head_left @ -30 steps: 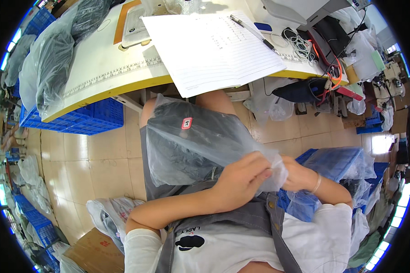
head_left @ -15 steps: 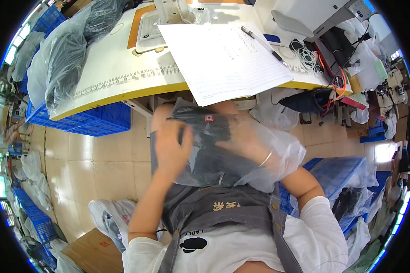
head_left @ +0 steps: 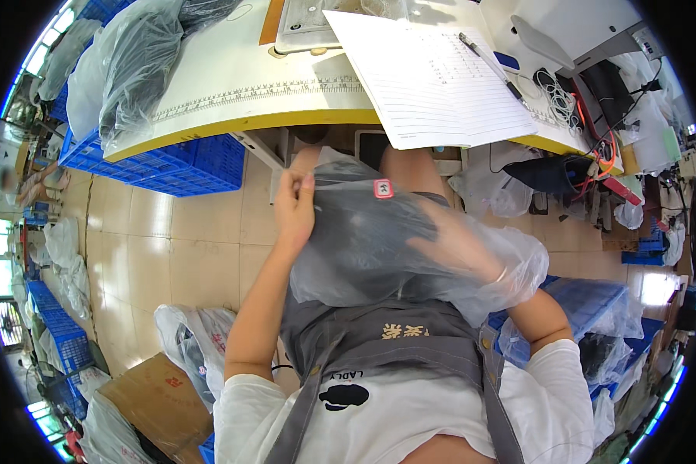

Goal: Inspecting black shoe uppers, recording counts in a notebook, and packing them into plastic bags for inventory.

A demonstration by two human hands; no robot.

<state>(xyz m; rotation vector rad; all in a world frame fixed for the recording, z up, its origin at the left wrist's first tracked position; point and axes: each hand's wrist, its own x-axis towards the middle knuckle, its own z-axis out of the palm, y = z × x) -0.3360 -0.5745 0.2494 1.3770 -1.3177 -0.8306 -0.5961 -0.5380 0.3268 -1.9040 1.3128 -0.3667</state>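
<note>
Across my lap lies a clear plastic bag (head_left: 510,251) with a dark folded cloth item (head_left: 356,232) inside. A small red-bordered label (head_left: 383,189) shows near its far end. My left hand (head_left: 294,205) is closed at the bag's left edge, pinching the plastic between thumb and fingers. Through the bag's mouth at the right, my right hand (head_left: 456,243) reaches in under the clear film. Its fingers are stretched and its thumb stands apart, lying against the dark cloth; motion blurs it slightly.
Ahead stands a white table with a yellow edge (head_left: 286,118), bearing an open notebook (head_left: 448,100), a pen (head_left: 493,66) and coiled cables (head_left: 557,100). Bagged dark items (head_left: 143,69) hang over its left side above blue crates (head_left: 178,166). A cardboard box (head_left: 158,402) stands at lower left.
My left hand has closed on the bag's left edge. My right hand has moved slightly right within the bag, and the film now spreads wider over the cloth. The whole view has shifted.
</note>
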